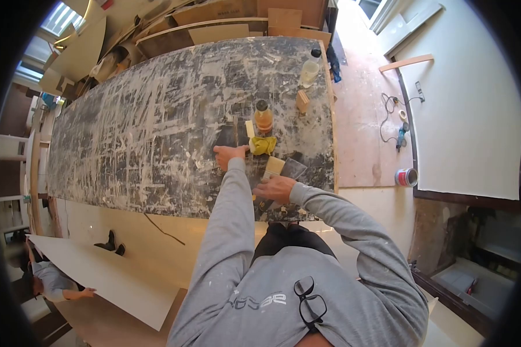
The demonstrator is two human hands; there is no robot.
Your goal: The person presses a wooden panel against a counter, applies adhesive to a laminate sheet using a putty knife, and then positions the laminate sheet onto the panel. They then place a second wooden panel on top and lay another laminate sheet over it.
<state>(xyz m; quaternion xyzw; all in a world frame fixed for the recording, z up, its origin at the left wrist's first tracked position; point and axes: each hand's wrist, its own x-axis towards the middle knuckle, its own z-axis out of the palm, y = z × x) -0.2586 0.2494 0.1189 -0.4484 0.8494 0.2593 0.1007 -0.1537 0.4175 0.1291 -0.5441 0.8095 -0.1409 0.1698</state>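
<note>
My left hand [230, 156] reaches over the worktable, its thumb and fingers at the two sides of a dark flat piece [227, 137]. A thin strip [235, 130] stretches across that piece. Lower right, my right hand [276, 188] is closed at the handle end of a wide paintbrush [274, 167], whose pale bristles point away from me. Next to the brush is a grey flat blade [295, 169]. A crumpled yellow cloth [263, 145] lies between my hands, below a bottle of amber liquid [263, 117]. A pale block [249, 128] sits beside the bottle.
The table [127, 139] is smeared with white. A clear bottle [309, 68] and a wooden block [303, 101] stand near its right edge. Right are a tin [406, 177], a corded tool [400, 137] and a white panel [469, 115]. Lower left, another person [55, 280] holds a large board [110, 277].
</note>
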